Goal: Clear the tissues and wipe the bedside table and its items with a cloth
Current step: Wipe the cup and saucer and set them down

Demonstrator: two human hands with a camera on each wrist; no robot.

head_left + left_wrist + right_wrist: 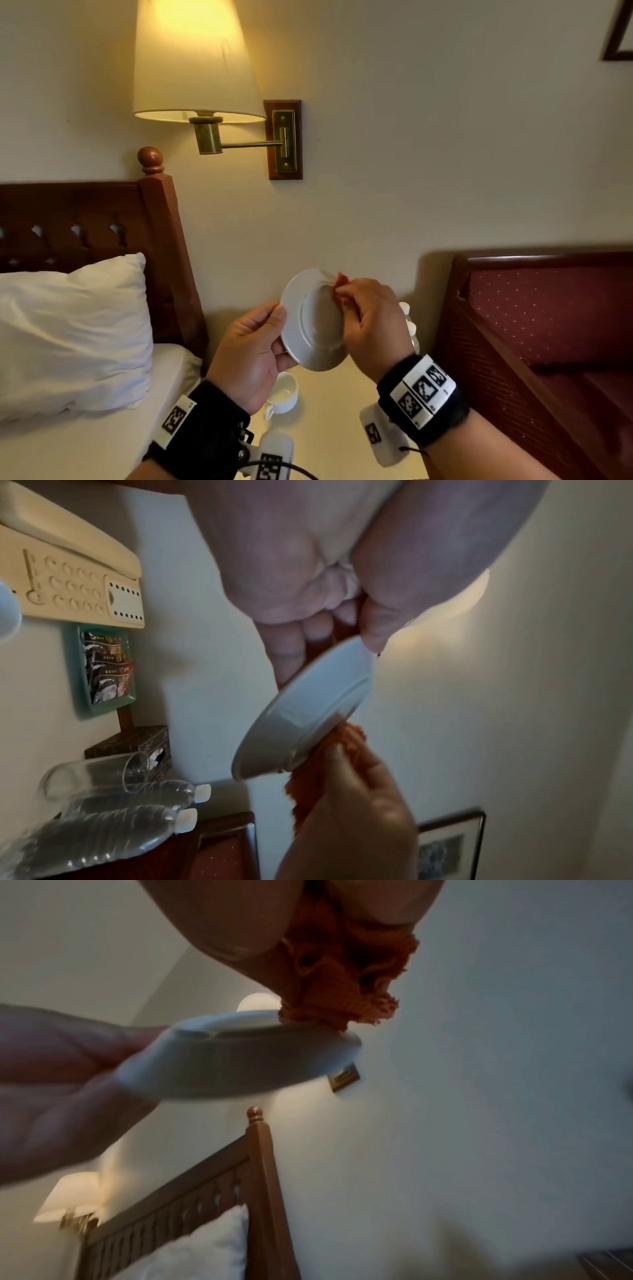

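Note:
My left hand (260, 339) grips a white saucer (313, 322) by its left rim and holds it tilted in the air above the bedside table (339, 387). My right hand (363, 315) pinches a bunched orange cloth (339, 286) and presses it against the saucer's upper right face. In the left wrist view the saucer (308, 712) sits between thumb and fingers, with the orange cloth (318, 772) at its lower edge. The right wrist view shows the cloth (346, 982) bunched on the saucer (240, 1056). A white cup (283, 394) stands on the table below.
On the table are two capped water bottles (113, 823), a drinking glass (92, 775), a dark tissue box (137, 748), a green tray of sachets (103, 669) and a cream telephone (68, 569). A bed with a pillow (68, 335) lies left, a red upholstered headboard (548, 325) right, a lit wall lamp (195, 61) above.

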